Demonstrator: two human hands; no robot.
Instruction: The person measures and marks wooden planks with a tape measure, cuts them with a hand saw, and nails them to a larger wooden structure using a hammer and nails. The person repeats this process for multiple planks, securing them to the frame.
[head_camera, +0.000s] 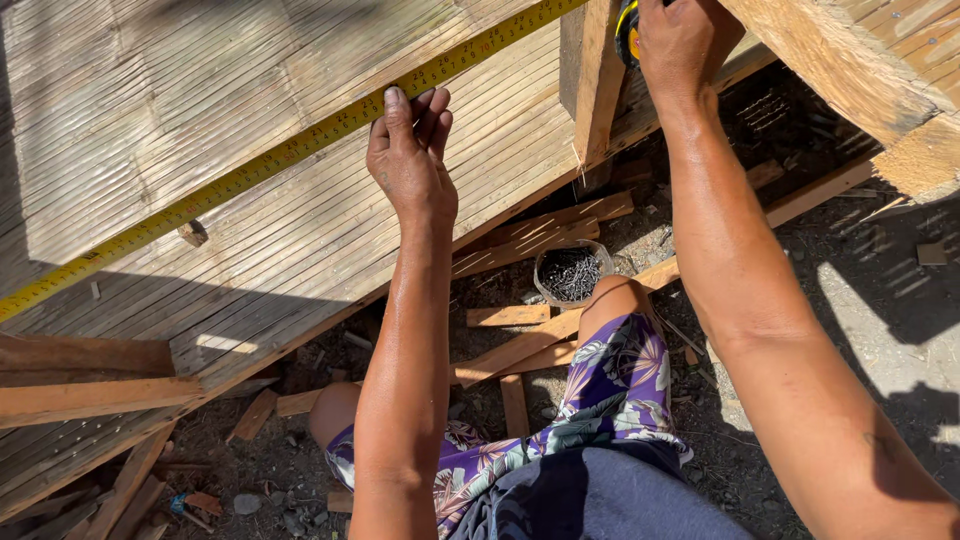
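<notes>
Yellow steel tape blade runs diagonally across woven bamboo panel; left hand pins it w/ thumb and pressed-together fingers. Right hand clutches yellow-black tape case, mostly hidden, cut off at top. Round container of dark nails sits on ground below.

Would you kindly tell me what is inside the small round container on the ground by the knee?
The small round container holds a heap of dark metal nails, filling most of it. Its bottom is covered by the nails, so anything beneath them cannot be seen.
</notes>
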